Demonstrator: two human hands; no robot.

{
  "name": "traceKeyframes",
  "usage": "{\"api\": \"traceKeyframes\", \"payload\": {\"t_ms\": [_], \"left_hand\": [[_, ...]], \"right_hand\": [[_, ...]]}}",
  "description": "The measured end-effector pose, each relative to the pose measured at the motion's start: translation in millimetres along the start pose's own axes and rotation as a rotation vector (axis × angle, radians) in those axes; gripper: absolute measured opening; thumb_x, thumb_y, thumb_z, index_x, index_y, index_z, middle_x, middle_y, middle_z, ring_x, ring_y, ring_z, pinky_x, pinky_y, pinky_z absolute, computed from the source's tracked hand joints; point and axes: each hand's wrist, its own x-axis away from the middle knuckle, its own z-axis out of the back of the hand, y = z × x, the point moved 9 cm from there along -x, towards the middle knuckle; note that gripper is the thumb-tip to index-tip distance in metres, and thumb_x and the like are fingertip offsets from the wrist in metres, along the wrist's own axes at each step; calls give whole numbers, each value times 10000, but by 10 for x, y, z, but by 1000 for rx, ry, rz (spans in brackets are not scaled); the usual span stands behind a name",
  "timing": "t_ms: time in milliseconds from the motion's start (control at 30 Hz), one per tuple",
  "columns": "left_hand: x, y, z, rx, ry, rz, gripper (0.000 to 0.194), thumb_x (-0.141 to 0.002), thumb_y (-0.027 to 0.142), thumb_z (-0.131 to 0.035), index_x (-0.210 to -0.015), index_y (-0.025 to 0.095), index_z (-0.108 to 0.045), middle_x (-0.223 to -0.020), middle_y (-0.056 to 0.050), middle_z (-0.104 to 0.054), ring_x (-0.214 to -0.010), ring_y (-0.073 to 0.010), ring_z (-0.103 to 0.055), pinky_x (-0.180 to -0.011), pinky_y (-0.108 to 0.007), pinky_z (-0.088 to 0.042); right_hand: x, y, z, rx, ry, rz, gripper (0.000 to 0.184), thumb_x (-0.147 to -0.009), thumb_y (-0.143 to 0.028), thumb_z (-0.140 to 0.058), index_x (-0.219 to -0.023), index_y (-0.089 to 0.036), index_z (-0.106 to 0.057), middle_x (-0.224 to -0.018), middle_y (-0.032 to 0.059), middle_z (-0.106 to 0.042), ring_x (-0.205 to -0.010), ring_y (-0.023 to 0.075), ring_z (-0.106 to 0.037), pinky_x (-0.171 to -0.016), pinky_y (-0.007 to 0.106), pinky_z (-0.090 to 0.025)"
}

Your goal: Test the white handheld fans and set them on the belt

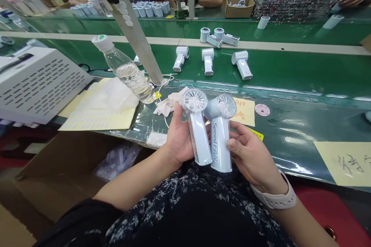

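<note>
My left hand [178,137] grips a pale blue hand-held fan [198,129] by its handle, its round clear grille facing up. My right hand [251,152] holds a second fan [220,133] of the same kind, with "Speed FAN" printed down its handle. The two fans stand side by side, touching, just above my lap at the near edge of the green bench [304,131]. Three more fans [208,61] lie in a row on the green conveyor belt [290,71] beyond.
A tilted water bottle [127,71] leans by a metal post [139,34]. A white perforated machine [40,85], yellow sheets [98,117] and an open cardboard box [66,162] sit at left. Other people's hands and several fan parts line the far side. A yellow note [344,162] lies at right.
</note>
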Motion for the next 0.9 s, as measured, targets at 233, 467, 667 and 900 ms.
{"api": "traceKeyframes", "payload": {"t_ms": [233,467,667,900], "left_hand": [[-10,59,17,-38,41,-83,790,-783,891,-436,-1144,219,-645,-988,-110,-762,-1120,-351,-693,-913,-496,-580],[-54,-12,-104,-146,240,-178,651,-829,696,-637,-1255,205,-592,-995,-81,-739,-966,-268,-717,-849,-405,-583],[-193,33,-126,-578,107,-47,650,-864,575,-640,-1433,294,-496,-1240,-88,-662,-1050,-279,-643,-872,-412,-542],[-525,664,302,-1393,338,-407,448,-884,412,-592,-1294,237,-548,-1573,-121,-340,-1495,-319,-311,-1197,-542,-345]], "right_hand": [[3,1,26,129,5,53,552,-781,-430,-852,-1216,-255,-560,-1091,94,-777,-1021,273,-741,-924,438,-587],[-83,101,-56,95,-8,94,682,-756,-424,-856,-1318,-267,-504,-1348,110,-657,-1267,301,-608,-1104,495,-486],[-118,115,178,-217,58,-64,444,-767,-545,-723,-1077,-231,-686,-997,90,-776,-961,318,-732,-918,519,-592],[-78,-151,596,-267,140,-45,518,-817,-642,-548,-1056,-212,-708,-983,94,-770,-869,268,-738,-843,454,-605]]}}
